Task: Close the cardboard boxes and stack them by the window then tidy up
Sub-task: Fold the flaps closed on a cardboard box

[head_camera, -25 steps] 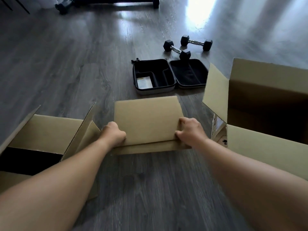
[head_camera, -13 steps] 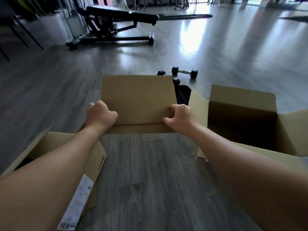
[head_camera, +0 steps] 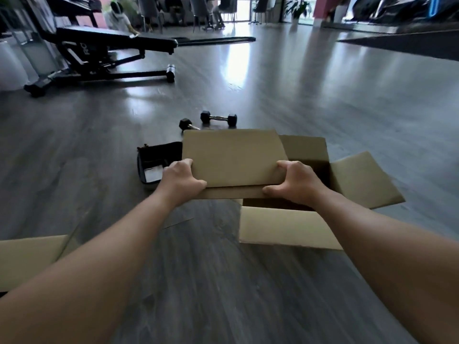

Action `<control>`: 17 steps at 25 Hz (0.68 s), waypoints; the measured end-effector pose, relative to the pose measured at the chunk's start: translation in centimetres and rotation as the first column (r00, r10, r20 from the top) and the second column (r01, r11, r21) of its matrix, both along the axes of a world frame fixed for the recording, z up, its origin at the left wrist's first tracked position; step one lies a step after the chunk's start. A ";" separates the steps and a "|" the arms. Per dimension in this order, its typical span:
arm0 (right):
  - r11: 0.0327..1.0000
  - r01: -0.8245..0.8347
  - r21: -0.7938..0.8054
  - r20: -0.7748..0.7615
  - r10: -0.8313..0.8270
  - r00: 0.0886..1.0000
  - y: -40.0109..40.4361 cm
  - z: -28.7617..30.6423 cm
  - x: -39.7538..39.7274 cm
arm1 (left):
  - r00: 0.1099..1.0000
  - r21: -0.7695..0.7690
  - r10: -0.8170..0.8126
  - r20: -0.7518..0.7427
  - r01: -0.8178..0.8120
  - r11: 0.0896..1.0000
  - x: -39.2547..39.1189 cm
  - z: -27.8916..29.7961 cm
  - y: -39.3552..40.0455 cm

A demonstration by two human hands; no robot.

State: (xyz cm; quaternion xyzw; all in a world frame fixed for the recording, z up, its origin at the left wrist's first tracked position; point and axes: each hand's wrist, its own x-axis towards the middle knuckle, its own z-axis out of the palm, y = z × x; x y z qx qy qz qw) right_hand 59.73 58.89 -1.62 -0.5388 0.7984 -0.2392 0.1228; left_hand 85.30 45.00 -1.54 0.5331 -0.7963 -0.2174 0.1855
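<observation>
White letters on the frame of the black weight bench (head_camera: 99, 49) are partly readable, something like "RC". The left hand (head_camera: 182, 178) and right hand (head_camera: 294, 183) each grip a side of a flat closed cardboard box (head_camera: 233, 157), held above the dark wood-look floor (head_camera: 211, 281). Just beside it on the right stands an open cardboard box (head_camera: 285, 228), flaps spread. Two dumbbells (head_camera: 218, 118) and an open black case (head_camera: 159, 162) lie beyond. Daylight glares off the floor of a large room.

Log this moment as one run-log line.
phase: carrying closed box | left hand: grips box | right hand: grips box | open box: on floor, flaps open | dumbbells: on floor
</observation>
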 end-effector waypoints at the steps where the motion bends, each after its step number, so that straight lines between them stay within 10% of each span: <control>1: 1.000 0.001 0.031 0.004 -0.001 1.000 1.3 -0.5 -1.7 | 0.998 0.025 -0.042 0.038 0.041 0.999 -1.6 -0.6 0.7; 11: 0.943 0.168 0.286 -0.036 -0.165 0.986 8.5 -6.5 -12.1 | 0.852 0.093 -0.346 0.393 0.337 0.937 -11.9 -7.4 4.9; 17: 0.923 0.295 0.246 -0.244 -0.235 0.941 7.3 -8.6 -11.1 | 0.935 -0.101 -0.261 0.240 0.291 0.951 -11.3 -9.7 4.8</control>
